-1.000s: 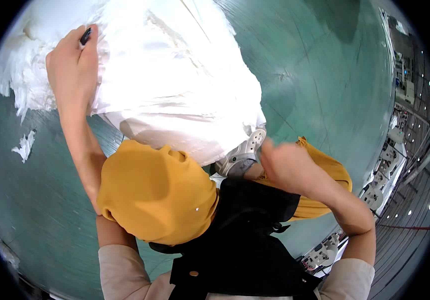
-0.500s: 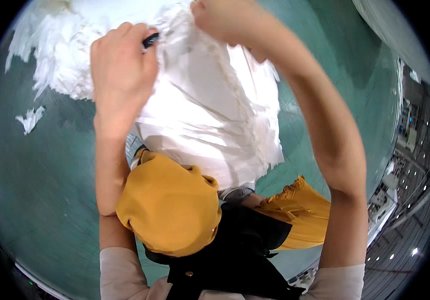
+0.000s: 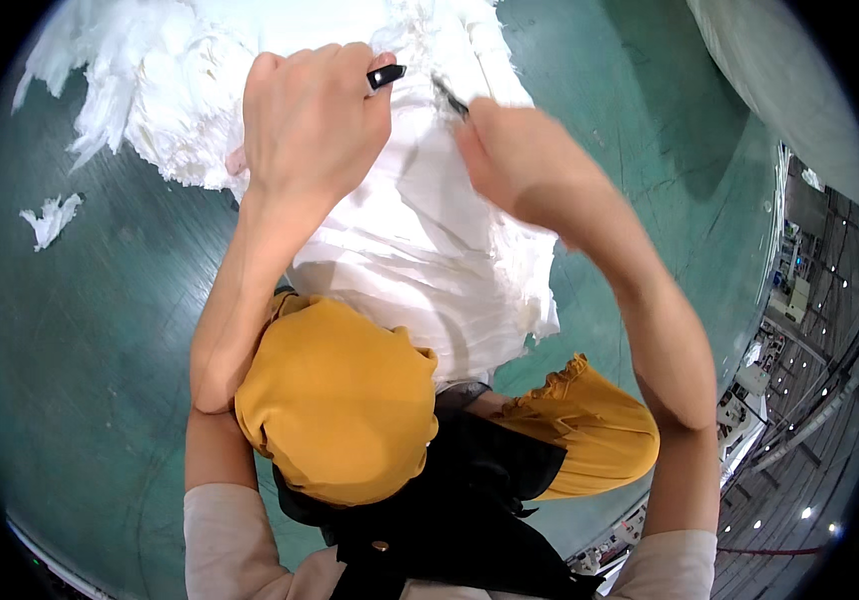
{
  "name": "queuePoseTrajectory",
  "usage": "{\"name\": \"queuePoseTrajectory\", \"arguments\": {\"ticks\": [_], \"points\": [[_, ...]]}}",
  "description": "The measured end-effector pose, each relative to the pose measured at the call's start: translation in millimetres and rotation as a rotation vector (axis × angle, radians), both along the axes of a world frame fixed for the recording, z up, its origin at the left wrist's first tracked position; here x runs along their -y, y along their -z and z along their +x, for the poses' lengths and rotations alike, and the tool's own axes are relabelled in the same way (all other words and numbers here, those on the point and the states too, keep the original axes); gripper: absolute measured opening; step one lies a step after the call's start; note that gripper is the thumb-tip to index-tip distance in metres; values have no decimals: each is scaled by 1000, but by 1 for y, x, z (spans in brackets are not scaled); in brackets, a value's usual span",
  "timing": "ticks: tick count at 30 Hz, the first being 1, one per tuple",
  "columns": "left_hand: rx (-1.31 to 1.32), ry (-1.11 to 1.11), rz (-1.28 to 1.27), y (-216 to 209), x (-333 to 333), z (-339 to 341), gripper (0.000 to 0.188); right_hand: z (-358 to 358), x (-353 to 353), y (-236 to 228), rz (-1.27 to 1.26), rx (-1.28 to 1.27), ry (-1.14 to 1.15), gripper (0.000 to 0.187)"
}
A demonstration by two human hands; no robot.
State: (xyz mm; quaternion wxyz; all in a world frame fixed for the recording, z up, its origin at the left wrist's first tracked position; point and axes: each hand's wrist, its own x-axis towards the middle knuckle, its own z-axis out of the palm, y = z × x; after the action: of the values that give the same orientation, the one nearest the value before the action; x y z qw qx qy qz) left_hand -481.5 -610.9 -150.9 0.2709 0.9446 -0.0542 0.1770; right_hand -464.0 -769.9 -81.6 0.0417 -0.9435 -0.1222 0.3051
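Observation:
White sheet material [image 3: 400, 250] with ragged, fibrous edges lies spread in front of me and runs to the top of the picture. My left hand [image 3: 315, 125] is closed in a fist over its left part, and a short black stub [image 3: 386, 77] juts out between thumb and fingers. I cannot make out what kind of thing the stub belongs to. To the right, my right hand [image 3: 525, 160], slightly blurred, grips a slim dark pointed tool [image 3: 452, 98] whose tip is directed at the fluffy seam of the sheet. The tool's other end is hidden in my palm.
Shredded white fluff [image 3: 165, 90] is heaped at the upper left, with a loose scrap [image 3: 51, 221] on the green surface [image 3: 80, 370]. My bent legs in yellow trousers [image 3: 340, 400] press against the sheet's near edge. A pale rolled bulk [image 3: 790, 90] stands at upper right.
My left hand has shifted right with the black stub. My right hand has come down from the top edge, bringing the dark tool into sight.

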Motion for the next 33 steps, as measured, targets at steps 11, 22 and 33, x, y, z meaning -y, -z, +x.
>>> {"name": "queuePoseTrajectory", "arguments": {"ticks": [11,22,33], "points": [[-1,79,-101,2,-13,-7,31,-121,77,-9,43,2,-19,19],[24,85,-102,0,-15,-9,24,-38,26,-28,336,207,-48,13],[-31,72,-171,6,-16,-10,25,-48,21,-5,120,-105,58,15]]}}
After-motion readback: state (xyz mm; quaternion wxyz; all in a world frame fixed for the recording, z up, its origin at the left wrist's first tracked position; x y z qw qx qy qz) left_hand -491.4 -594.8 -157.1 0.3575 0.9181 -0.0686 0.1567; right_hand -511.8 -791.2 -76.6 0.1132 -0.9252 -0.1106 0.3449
